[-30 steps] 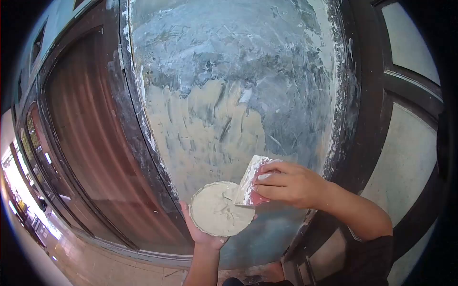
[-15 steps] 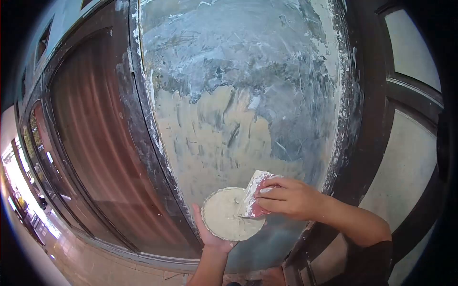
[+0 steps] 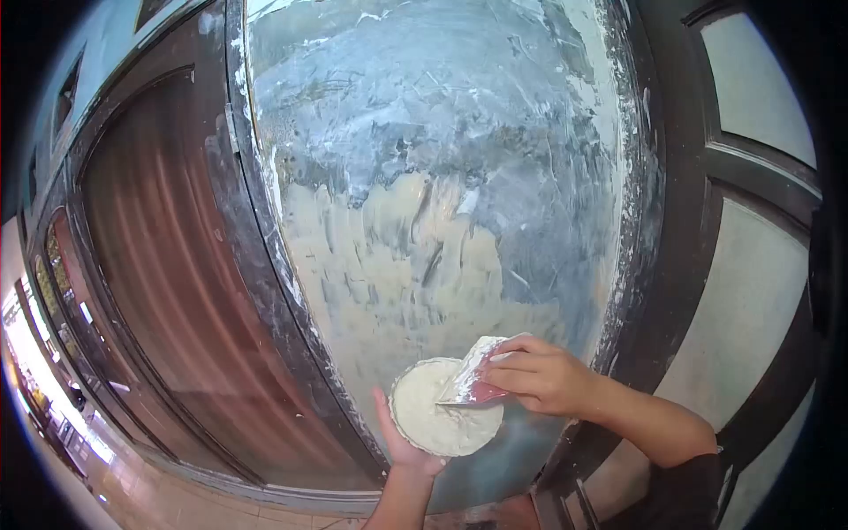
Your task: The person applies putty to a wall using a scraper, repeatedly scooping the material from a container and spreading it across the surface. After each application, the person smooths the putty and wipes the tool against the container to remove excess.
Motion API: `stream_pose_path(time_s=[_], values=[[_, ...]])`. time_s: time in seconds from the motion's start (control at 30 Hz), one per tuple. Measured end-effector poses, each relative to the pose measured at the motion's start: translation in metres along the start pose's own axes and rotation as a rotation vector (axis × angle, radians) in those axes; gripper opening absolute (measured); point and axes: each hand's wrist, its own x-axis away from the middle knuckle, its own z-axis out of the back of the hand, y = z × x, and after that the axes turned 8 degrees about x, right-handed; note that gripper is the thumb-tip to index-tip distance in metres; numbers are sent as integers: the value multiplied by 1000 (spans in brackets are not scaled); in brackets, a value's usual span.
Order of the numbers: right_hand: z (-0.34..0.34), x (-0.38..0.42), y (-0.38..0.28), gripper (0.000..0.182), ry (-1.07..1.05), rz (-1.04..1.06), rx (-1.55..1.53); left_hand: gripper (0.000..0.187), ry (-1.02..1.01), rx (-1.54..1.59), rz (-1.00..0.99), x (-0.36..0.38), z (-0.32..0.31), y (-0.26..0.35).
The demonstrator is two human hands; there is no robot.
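My left hand (image 3: 408, 442) supports a round container of cream-coloured putty (image 3: 433, 424) from below and from its left side, with the thumb up along the rim. Pinched in my right hand (image 3: 534, 375) is a putty scraper (image 3: 471, 371) with a pinkish-red grip; white putty coats its face. Its lower edge touches the putty surface near the middle of the container. Behind both hands stands a wall panel (image 3: 548, 203), bluish grey and streaked above. A patch of beige putty (image 3: 380, 256) with uneven strokes covers its lower left and middle part.
A dark wooden frame with reddish curtained glass (image 3: 177, 256) borders the panel on the left. Dark door framing with pale panels (image 3: 760, 291) stands at the right. Tiled floor (image 3: 168, 486) shows at lower left. White smears mark the panel's edges.
Both hands, the container and the scraper sit slightly lower and further right in view. The scraper leans over more, its edge still in the putty. The camera view has shifted a little.
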Motion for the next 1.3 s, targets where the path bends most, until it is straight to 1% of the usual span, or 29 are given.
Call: stream_pose_path(time_s=[0.03,0.13,0.2,0.33,0.4,0.5,0.73,0.8,0.9,0.97,1.03,1.07,1.17,1.3], values=[[2,-2,0,34,-1,1,3,100,36,-19,-3,-3,0,1],[5,-7,-1,35,4,-8,-6,100,23,21,10,-4,-4,7],[7,-8,-2,35,-56,13,13,100,25,23,21,-5,-3,11],[-1,-6,-7,34,-73,-2,11,99,51,-27,13,-4,-11,12],[-3,-7,-9,33,-59,-12,9,97,69,-27,22,-3,-13,14],[-6,-8,-11,34,-17,-33,-8,97,35,-21,37,-2,-9,15],[-4,-9,-14,37,24,-104,-30,94,116,-40,23,-3,-13,14],[-6,-7,-13,37,67,-126,-12,93,73,-7,21,-5,-6,15],[1,-9,-13,37,45,-104,16,95,97,14,21,-7,-6,17],[1,-9,-15,36,54,-123,20,95,67,39,15,-9,-1,18],[3,-10,-17,35,58,-144,18,96,88,11,8,-7,-1,17],[6,-12,-16,34,65,-141,26,98,85,38,57,-6,1,18],[8,-13,-16,33,76,-159,49,98,57,70,78,-9,8,16],[10,-14,-9,32,107,-202,76,98,92,154,102,-7,9,12]])
